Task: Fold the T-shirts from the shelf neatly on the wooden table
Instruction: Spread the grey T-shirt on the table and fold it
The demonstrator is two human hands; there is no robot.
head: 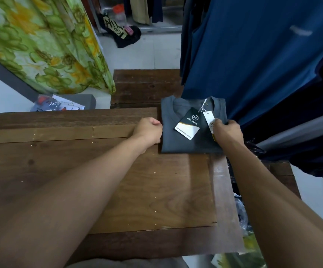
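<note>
The folded grey T-shirt (171,141) lies far right on the bench (79,171), tags (188,123) up; my right hand (228,132) grips its right edge; my left hand (149,132) curls against its left edge, pinching or not I cannot tell; probably squaring the fold.

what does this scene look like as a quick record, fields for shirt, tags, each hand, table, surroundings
shirt: grey T-shirt, folded, collar away from the person, on the table's far right
tags: dark hang tag and narrow white tag lying on it
left: left hand curled at the shirt's left edge, grip unclear
right: right hand grips the shirt's right edge
table: wooden table
surroundings: blue garments hang at right, floral cloth at left
</note>
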